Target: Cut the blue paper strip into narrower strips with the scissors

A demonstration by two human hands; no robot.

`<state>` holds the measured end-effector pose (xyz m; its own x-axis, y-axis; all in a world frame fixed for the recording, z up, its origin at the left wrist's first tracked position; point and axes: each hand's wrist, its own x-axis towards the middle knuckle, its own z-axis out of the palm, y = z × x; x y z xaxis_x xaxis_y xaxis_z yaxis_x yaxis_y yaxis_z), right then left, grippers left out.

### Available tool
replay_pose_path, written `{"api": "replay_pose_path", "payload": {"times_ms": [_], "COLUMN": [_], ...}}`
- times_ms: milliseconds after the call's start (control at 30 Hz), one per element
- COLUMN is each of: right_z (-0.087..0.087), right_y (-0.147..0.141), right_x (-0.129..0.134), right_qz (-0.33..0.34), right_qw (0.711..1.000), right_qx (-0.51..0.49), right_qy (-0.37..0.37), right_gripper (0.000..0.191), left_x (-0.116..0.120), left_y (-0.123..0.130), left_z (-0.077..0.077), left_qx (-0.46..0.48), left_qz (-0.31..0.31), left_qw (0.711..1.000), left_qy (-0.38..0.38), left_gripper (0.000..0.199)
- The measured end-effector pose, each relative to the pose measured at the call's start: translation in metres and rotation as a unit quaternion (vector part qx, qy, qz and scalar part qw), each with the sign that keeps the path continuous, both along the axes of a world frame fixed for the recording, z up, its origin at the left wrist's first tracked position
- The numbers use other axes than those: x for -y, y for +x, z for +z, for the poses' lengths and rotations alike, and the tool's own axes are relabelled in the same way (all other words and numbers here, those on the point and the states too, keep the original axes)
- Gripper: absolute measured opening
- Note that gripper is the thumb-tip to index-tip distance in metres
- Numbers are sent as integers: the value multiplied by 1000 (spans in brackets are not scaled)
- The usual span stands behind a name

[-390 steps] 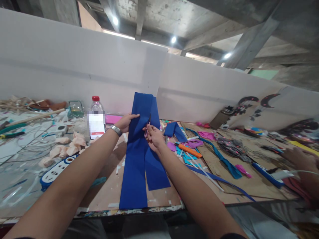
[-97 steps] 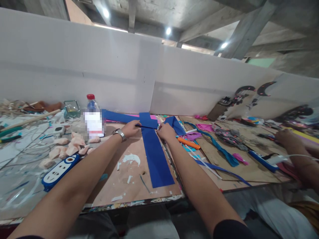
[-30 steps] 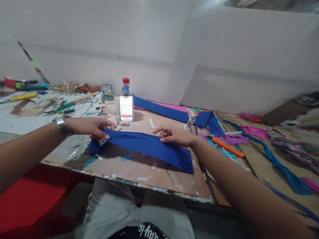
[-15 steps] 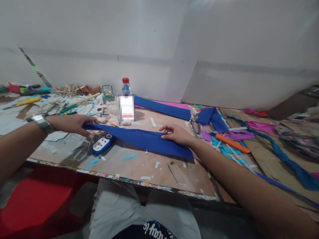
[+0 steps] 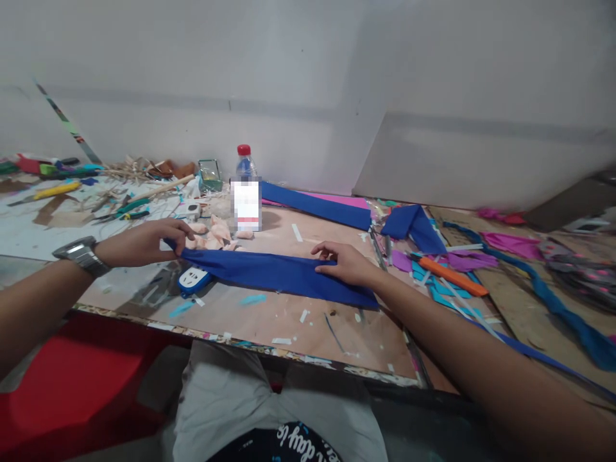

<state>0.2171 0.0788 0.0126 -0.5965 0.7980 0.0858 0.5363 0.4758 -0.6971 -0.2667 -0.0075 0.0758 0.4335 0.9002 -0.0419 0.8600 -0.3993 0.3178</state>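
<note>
A long blue strip of cloth-like material (image 5: 269,271) stretches across the front of the table. My left hand (image 5: 161,242) pinches its left end between thumb and fingers, slightly raised. Near the strip's right end, my right hand (image 5: 344,262) rests on it with thumb and fingers apart. Partly under the strip's left part lies a blue-and-white power socket (image 5: 193,280). Peach-coloured crumpled pieces (image 5: 219,232) lie just behind the strip.
A red-capped bottle (image 5: 244,168) stands behind. Farther back lies another blue strip (image 5: 317,206), with a folded blue piece (image 5: 416,228) to its right. An orange cutter (image 5: 452,276) lies among scraps at right; pliers (image 5: 128,212) and a yellow-handled tool (image 5: 58,189) lie left.
My left hand has shifted slightly right and turned, bringing the strip's left end along. The strip has turned flatter toward me, covering more of the socket. My right hand has stayed nearly in place.
</note>
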Motion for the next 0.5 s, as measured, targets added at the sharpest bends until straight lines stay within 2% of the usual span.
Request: {"api": "replay_pose_path", "payload": {"times_ms": [133,267,367,500], "right_z": [-2,0,1,-2], "right_y": [3,6,10,16], "right_x": [-4,-4,-2,-2], "right_qz": [-9,-30,-37,-41], "right_qw": [1000,999,999,999], "right_qx": [-10,-15,-10,-5], "right_qy": [-1,0,-2,4], "right_gripper": [37,38,35,33], "left_x": [0,0,4,14], "left_y": [-9,-24,-32,-29], "left_z": [-1,-1,-1,-3], "left_qx": [-15,-21,10,87], "left_qz": [12,15,24,106], "left_qw": [996,993,990,977], "left_qy": [83,119,138,164], "left_gripper": [28,35,36,33]}}
